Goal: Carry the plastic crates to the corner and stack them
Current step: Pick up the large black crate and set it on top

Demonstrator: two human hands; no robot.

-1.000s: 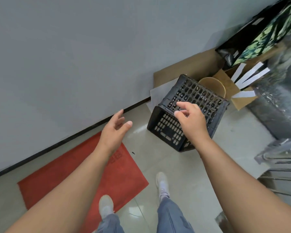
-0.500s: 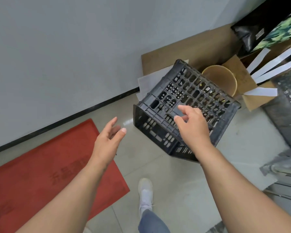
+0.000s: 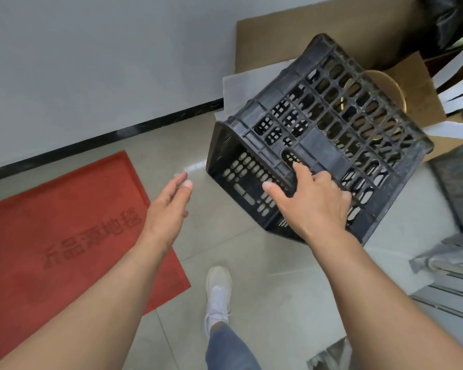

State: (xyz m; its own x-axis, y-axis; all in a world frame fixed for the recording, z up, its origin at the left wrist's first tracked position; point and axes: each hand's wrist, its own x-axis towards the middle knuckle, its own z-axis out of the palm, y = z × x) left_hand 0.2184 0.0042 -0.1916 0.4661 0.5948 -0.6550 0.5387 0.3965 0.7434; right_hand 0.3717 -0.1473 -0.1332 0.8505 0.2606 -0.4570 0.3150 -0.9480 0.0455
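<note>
A black plastic crate (image 3: 332, 124) with slotted walls is tipped on its side near the wall, its perforated bottom turned up toward me. My right hand (image 3: 313, 201) rests on the crate's near edge, fingers hooked into a slot. My left hand (image 3: 171, 206) hovers open to the left of the crate, a short gap away, holding nothing.
A red floor mat (image 3: 64, 236) lies at the left along the white wall (image 3: 91, 62). Behind the crate stand cardboard (image 3: 278, 41), white sheets and a round gold tin (image 3: 393, 89). Metal racks (image 3: 452, 263) sit at the right. My white shoe (image 3: 218, 289) is on the tiled floor.
I have stepped closer, so the crate looms larger. My right hand has slid to the crate's near edge with fingers in a slot. My left hand has come nearer the crate.
</note>
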